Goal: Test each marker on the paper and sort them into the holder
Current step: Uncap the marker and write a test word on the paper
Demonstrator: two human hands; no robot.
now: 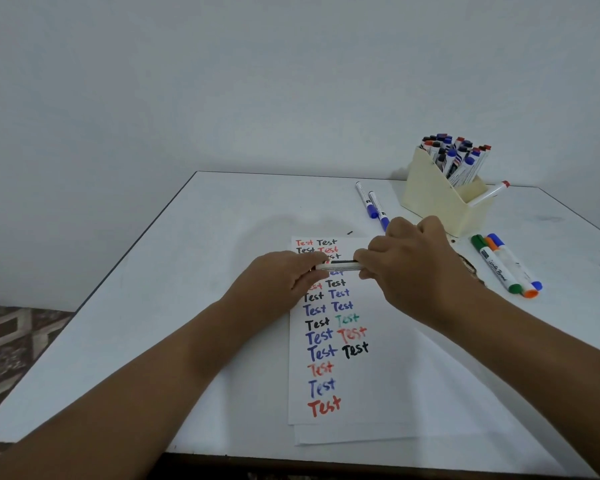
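— Head view first: what are the hands doing?

— Both meet above the far half of the paper (pixel 354 386). The left hand (pixel 284 277) and the right hand (pixel 413 268) hold one marker (pixel 340 265) between them, lying level, left to right. The left fingers curl round its left end; the right fingers pinch its right end. Only the white middle of the barrel, with a dark stripe, shows between them.

— Is its cap on?

— Cannot tell; both ends are covered by fingers.

— And the paper?

— A white sheet in the middle of the white table (pixel 153 306), with another sheet under its near edge. "Test" is written down it in two columns, in red, black, blue and green.

— Where is the holder?

— The cream holder (pixel 430 199) stands at the far right of the table, well beyond the hands. Its tall back compartment is packed with upright markers with blue, red and black tops. A red-capped marker (pixel 489 194) leans out of its lower compartment to the right.

— Any loose ones?

— Two blue markers (pixel 373 207) lie side by side just left of the holder, far of the right hand. Three more (pixel 506 265), capped green, orange and blue, lie together at the right, nearer than the holder.
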